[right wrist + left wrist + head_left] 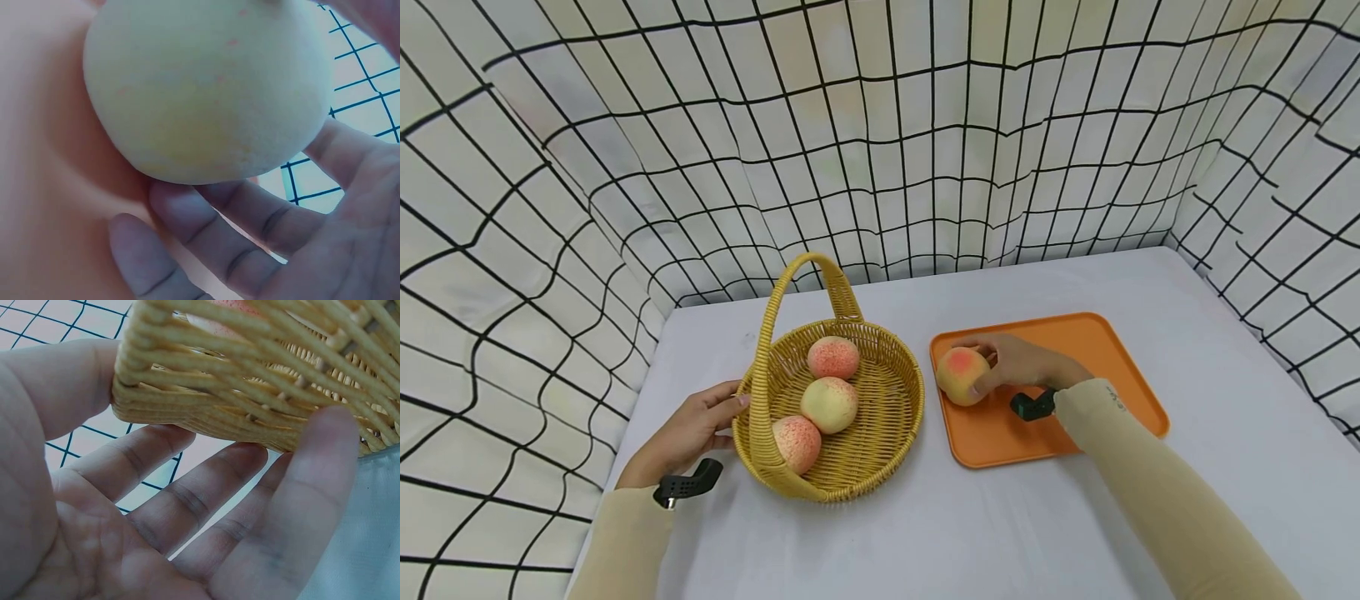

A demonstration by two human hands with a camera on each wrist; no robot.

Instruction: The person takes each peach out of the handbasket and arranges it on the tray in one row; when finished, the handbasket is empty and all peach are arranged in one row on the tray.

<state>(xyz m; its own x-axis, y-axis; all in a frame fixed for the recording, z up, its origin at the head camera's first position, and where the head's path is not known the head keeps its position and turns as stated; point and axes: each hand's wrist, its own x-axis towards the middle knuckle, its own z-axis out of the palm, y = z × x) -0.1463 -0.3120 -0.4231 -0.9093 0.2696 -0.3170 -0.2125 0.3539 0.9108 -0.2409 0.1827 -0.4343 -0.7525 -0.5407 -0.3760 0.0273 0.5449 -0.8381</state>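
Note:
A yellow wicker basket [880, 417] with an arched handle holds three peaches: a red-speckled one [833, 358] at the back, a pale one [829, 405] in the middle, and a third [797, 444] partly behind the handle. At the basket's left side, my left hand [688, 433] holds the rim, the thumb at its edge and several fingertips against the outer weave [219, 394]. Over the orange tray [1075, 342], my right hand [1018, 364] grips another peach [961, 377] between thumb and fingers. Close up, this peach [206, 94] shows a pale yellow underside.
A white cloth covers the table [880, 542]. White walls with a black grid [880, 167] stand at the back and both sides. The basket handle [763, 358] arches above the basket's left part. Black wrist cameras [692, 482] sit below both hands.

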